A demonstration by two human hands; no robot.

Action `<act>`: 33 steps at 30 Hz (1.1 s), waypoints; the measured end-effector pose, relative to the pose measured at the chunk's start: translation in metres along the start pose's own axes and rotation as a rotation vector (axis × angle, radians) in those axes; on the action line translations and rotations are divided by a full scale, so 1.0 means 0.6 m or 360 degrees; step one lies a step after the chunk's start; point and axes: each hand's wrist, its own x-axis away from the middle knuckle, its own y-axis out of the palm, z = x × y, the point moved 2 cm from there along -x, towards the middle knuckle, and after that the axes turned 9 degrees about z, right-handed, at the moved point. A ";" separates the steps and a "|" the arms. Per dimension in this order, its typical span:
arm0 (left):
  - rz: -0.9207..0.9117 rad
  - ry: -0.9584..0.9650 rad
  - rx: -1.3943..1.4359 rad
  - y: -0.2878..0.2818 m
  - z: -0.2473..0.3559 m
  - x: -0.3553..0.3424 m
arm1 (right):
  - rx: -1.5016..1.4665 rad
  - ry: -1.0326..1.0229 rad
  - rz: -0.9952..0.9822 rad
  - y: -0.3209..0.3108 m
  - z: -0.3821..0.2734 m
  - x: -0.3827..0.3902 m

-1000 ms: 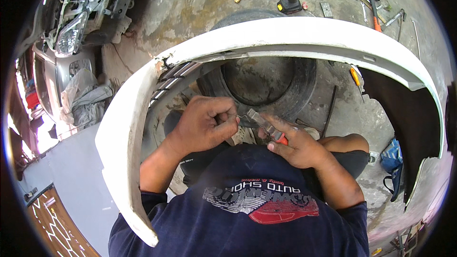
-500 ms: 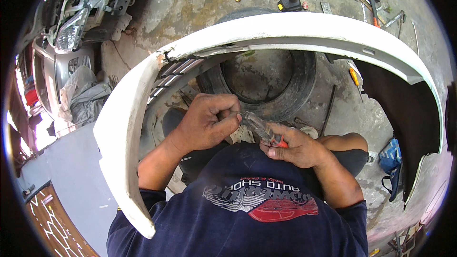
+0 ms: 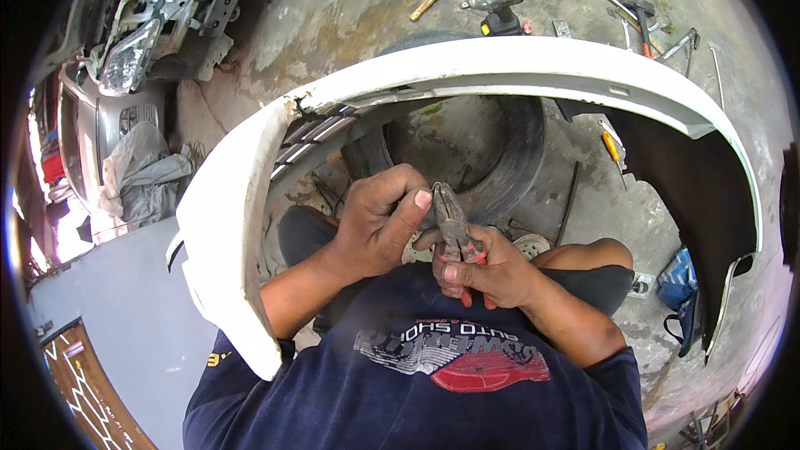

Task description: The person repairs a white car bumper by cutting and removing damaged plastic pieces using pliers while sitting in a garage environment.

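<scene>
My left hand (image 3: 383,221) is closed, thumb against forefinger, beside the tip of the pliers; a small bit of thin wire shows there. My right hand (image 3: 492,271) grips the pliers (image 3: 454,221), red-handled with grimy metal jaws pointing away from me. A large curved white bumper (image 3: 508,58) arches around both hands and my lap, cracked at its upper left corner. Through it I see a black tire (image 3: 521,162) lying flat on the floor, just beyond my hands.
A car front with exposed parts (image 3: 133,54) stands upper left, plastic sheeting (image 3: 142,183) below it. A drill-like power tool (image 3: 496,8), hammers (image 3: 637,12), wrenches and an orange-handled screwdriver (image 3: 610,146) lie on the concrete. A blue bag (image 3: 679,283) is at right.
The pliers have swung more upright, their jaws pointing away from me. My left fingertips have shifted slightly right, to the jaw tips, with the thumb raised.
</scene>
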 end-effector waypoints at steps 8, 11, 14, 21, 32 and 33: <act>0.0079 0.0023 -0.0028 0.002 0.005 -0.023 | -0.0310 -0.0053 -0.0204 -0.002 0.001 -0.028; 0.0102 -0.0200 0.0107 -0.016 -0.003 -0.031 | -0.0222 -0.0045 -0.0237 -0.011 -0.026 -0.025; 0.0081 -0.0251 0.0077 -0.044 -0.001 -0.033 | -0.0104 -0.0067 -0.0223 -0.027 -0.035 -0.022; 0.0088 -0.0364 -0.0006 -0.052 -0.004 -0.025 | 0.0444 -0.0109 0.0155 -0.049 -0.039 -0.023; -0.0533 -0.0851 0.0843 -0.080 -0.012 -0.001 | 0.0857 -0.0546 0.0389 -0.014 -0.073 -0.007; -0.0593 -0.0972 0.1039 -0.077 -0.010 0.002 | 0.0899 -0.0716 0.0381 -0.003 -0.082 -0.012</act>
